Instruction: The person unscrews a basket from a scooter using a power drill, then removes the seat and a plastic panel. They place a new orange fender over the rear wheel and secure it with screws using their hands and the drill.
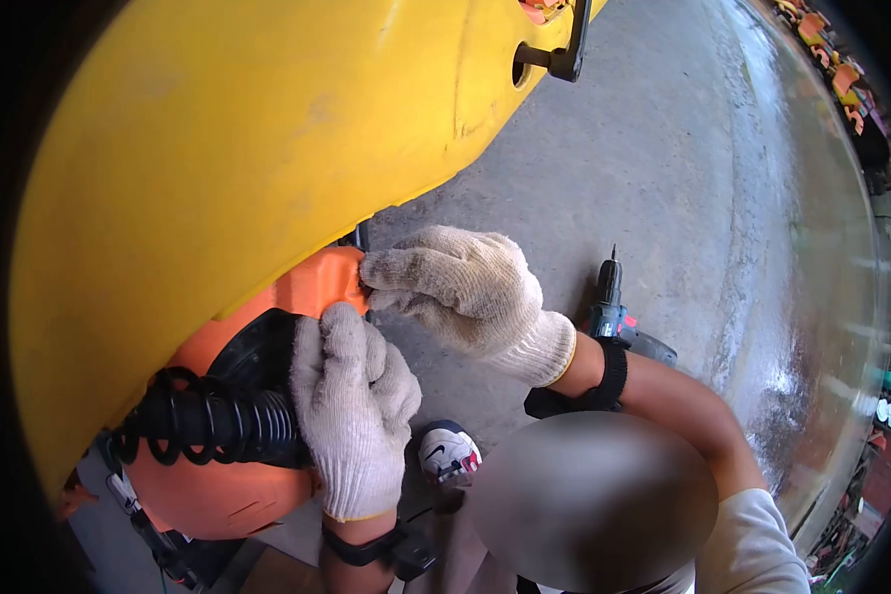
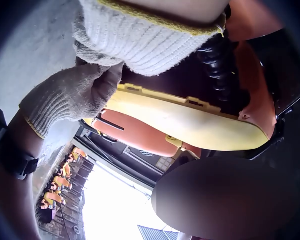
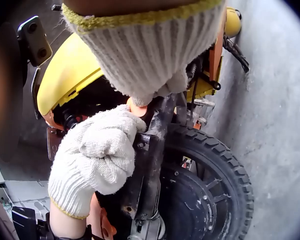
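An orange panel [image 1: 317, 282] lies under the edge of a yellow body panel [image 1: 267, 129]. My gloved left hand [image 1: 354, 411], its fingers bent, grips the orange panel's lower edge beside a black coil spring [image 1: 203, 418]. From the other side my gloved right hand [image 1: 465, 287] pinches the end of the same panel. In the right wrist view a bit of orange [image 3: 138, 107] shows between the left hand [image 3: 97, 150] and the right hand [image 3: 155, 55]. The gloves hide the fingertips' exact contact.
A power drill [image 1: 614, 312] lies on the concrete floor right of the hands. Below them is a shoe [image 1: 448, 452]. A black lever [image 1: 569, 49] sticks out at the top. The right wrist view shows a knobbly tyre [image 3: 235, 175] and a dark metal bar [image 3: 157, 150].
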Tool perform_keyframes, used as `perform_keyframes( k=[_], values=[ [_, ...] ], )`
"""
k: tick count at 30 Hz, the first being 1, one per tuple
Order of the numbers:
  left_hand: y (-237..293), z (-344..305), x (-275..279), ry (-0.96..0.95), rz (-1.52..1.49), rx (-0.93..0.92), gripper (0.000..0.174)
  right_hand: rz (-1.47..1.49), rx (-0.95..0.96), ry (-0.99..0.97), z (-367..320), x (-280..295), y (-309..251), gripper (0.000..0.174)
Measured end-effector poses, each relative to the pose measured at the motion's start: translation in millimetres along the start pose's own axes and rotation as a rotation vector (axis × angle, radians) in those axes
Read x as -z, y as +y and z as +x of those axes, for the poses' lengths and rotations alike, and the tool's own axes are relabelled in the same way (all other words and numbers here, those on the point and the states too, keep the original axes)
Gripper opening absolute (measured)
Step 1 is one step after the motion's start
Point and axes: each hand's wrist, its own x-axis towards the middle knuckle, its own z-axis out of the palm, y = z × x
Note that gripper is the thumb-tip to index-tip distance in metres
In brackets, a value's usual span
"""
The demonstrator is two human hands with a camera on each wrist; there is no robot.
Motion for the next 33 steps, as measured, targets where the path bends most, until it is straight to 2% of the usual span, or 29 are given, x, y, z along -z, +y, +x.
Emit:
perform_keyframes(
  k=[3,6,9,12,15,18,22,24,27,30,32,33],
  values=[
    [0.2,1.8,1.6,-0.018,-0.031,0.01,0.024,0.271,-0.429,0.101,-3.3,-16.1,-14.3,0.029],
    [-2.1,1.2,-3.1,-0.001,-0.024,-0.021,0.022,0.291,-0.739,0.063,3.9,-11.3,-30.1,0.031],
    [-3.8,1.5,-3.4,0.011,-0.012,-0.034,0.022,0.197,-0.781,0.003,7.6,-5.5,-32.2,0.036],
    [-7.0,0.5,-3.1,0.018,0.004,-0.044,0.024,0.357,-0.947,-0.048,11.9,0.2,-32.7,0.037],
    [-6.5,1.4,-2.1,0.004,-0.005,-0.042,0.026,0.401,-0.856,0.005,3.2,-6.0,-28.4,0.037],
    [-5.6,1.4,0.1,-0.015,-0.012,-0.039,0.027,0.56,-0.892,0.049,0.4,-8.4,-31.2,0.04],
    [-5.8,1.8,2.9,-0.037,-0.032,-0.033,0.026,0.522,-0.911,-0.01,1.2,-3.6,-36.4,0.044],
    [-4.1,0.6,-1.6,0.015,-0.004,-0.032,0.026,0.557,-0.912,-0.022,-5.0,-3.1,-36.0,0.049],
    [-3.2,-0.5,-6.3,0.048,0.014,-0.032,0.026,0.461,-0.853,-0.062,-13.1,9.9,-41.6,0.049],
    [-2.8,0.2,-7.2,0.054,0.006,-0.027,0.024,0.105,-0.81,-0.194,-27.8,46.3,-35.8,0.041],
    [-2.6,0.4,-7.5,0.061,0.013,-0.026,0.024,-0.109,-0.963,-0.235,-37.7,82.3,-34.2,0.039],
    [-1.4,0.1,-8.3,0.066,0.025,-0.025,0.025,-0.23,-0.945,-0.197,-52.5,97.6,-27.9,0.038]
  ],
)
